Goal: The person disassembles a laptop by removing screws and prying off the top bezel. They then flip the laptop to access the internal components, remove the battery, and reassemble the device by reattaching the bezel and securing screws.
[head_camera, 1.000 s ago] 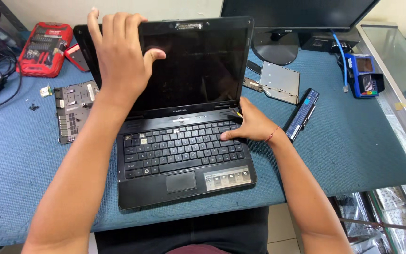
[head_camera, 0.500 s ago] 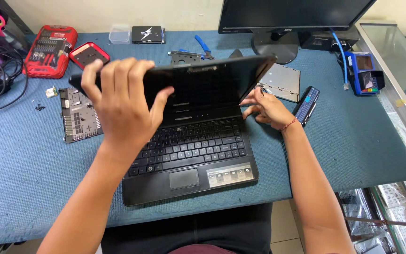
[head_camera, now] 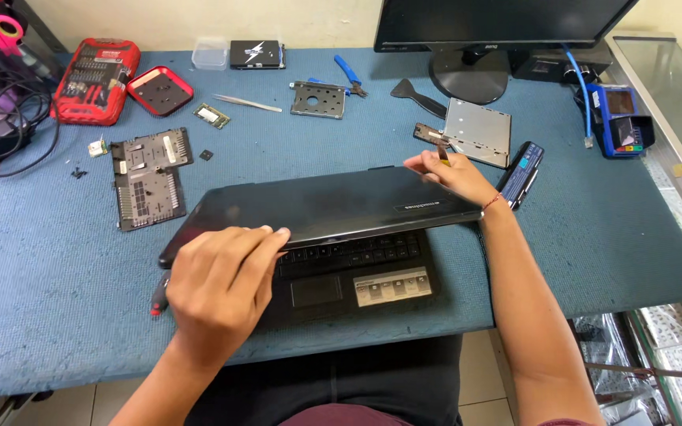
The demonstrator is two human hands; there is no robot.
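We see one glossy black plastic laptop (head_camera: 317, 209) near the blue felt table's (head_camera: 57, 315) front edge, our left hand (head_camera: 222, 284) gripping its lid's front edge, our right hand (head_camera: 455, 175) clasping the lid's right corner.

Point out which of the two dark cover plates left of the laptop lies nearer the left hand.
The larger lower cover plate is nearer the left hand; the smaller plate lies beyond it, farther up the blue mat, towards the red tool case.

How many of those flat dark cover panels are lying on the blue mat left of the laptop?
2: one cover panel nearer the red tool case, the other just below it, beside the laptop. More could be hidden.
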